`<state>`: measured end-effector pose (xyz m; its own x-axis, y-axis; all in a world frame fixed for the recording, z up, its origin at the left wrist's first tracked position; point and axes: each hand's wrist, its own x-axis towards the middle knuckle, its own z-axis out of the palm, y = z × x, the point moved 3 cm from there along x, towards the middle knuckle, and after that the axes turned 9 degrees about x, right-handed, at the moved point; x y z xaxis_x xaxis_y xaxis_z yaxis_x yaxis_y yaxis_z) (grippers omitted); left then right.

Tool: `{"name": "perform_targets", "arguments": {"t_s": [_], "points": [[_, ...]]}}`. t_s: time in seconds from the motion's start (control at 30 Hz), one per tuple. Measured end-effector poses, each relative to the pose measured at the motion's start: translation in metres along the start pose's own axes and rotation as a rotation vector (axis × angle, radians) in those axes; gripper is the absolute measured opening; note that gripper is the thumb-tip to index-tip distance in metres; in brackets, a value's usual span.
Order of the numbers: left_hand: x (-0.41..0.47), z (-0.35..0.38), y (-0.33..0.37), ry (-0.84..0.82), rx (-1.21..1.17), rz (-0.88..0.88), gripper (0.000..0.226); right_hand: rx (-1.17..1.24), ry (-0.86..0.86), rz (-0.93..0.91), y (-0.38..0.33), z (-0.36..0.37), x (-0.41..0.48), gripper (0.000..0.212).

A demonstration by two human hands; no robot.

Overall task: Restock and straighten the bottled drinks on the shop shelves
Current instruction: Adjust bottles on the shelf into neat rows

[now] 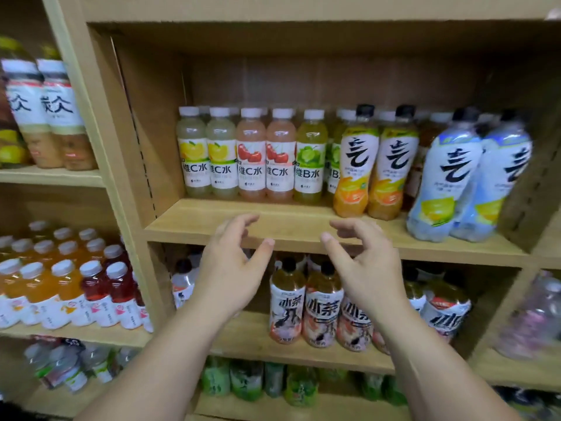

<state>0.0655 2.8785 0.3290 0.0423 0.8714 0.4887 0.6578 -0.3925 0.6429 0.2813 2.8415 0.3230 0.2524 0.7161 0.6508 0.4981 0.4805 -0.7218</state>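
On the middle wooden shelf (243,221) stands a row of bottled drinks: two yellow lemon bottles (208,156), two pink cherry bottles (265,156), a green lime bottle (309,159), two orange black-capped bottles (376,165) and two pale blue bottles (467,177) at the right. My left hand (230,265) and my right hand (361,262) hover in front of the shelf's front edge, fingers loosely curved, holding nothing. They are below and in front of the cherry and lime bottles, not touching them.
Tea bottles (306,305) with black caps stand on the shelf below, partly behind my hands. The left bay holds orange and red juice bottles (69,284) and white-labelled bottles (48,117) above. Green bottles (246,381) fill the lowest shelf. An upright wooden divider (127,165) separates the bays.
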Motion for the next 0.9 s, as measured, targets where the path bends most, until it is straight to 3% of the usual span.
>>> {"name": "perform_targets", "arguments": {"t_s": [0.13, 0.27, 0.4, 0.57, 0.73, 0.9], "points": [[0.021, 0.022, 0.044, -0.079, -0.035, 0.083, 0.049, -0.041, 0.226, -0.049, 0.001, -0.063, 0.02, 0.016], [0.044, 0.052, 0.082, -0.138, -0.011, 0.142, 0.063, -0.159, 0.384, -0.015, 0.019, -0.109, 0.031, 0.032], [0.072, 0.081, 0.107, -0.171, 0.001, 0.108, 0.075, -0.192, 0.385, 0.077, 0.039, -0.132, 0.045, 0.054], [0.106, 0.113, 0.116, -0.175, -0.054, 0.025, 0.086, -0.194, 0.378, 0.128, 0.05, -0.139, 0.059, 0.06], [0.123, 0.135, 0.129, -0.156, -0.122, -0.024, 0.065, -0.211, 0.4, 0.156, 0.056, -0.138, 0.066, 0.063], [0.128, 0.15, 0.129, -0.117, -0.131, -0.066, 0.061, -0.268, 0.39, 0.15, 0.061, -0.134, 0.062, 0.062]]}}
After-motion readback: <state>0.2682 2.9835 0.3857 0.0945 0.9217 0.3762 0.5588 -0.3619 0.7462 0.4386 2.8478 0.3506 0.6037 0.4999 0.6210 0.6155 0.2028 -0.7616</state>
